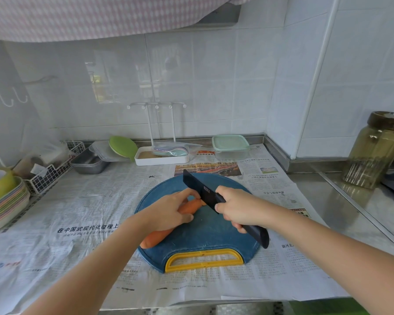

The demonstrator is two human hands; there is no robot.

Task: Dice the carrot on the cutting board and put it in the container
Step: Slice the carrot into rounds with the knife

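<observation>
your left hand (168,210) pins the long orange carrot (159,235) on the round blue cutting board (205,233). its axis runs near-left to far-right, the tip under the black knife (201,192) your right hand (239,208) grips, the blade crossing it. the lidded clear plastic container (231,147) waits well beyond.

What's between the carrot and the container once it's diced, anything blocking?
Nothing visible blocks the route. The carrot lies on the cutting board; the container sits beyond the board, by the wall, with only bare newspaper between. One catch: its green lid is on and must come off first.
</observation>
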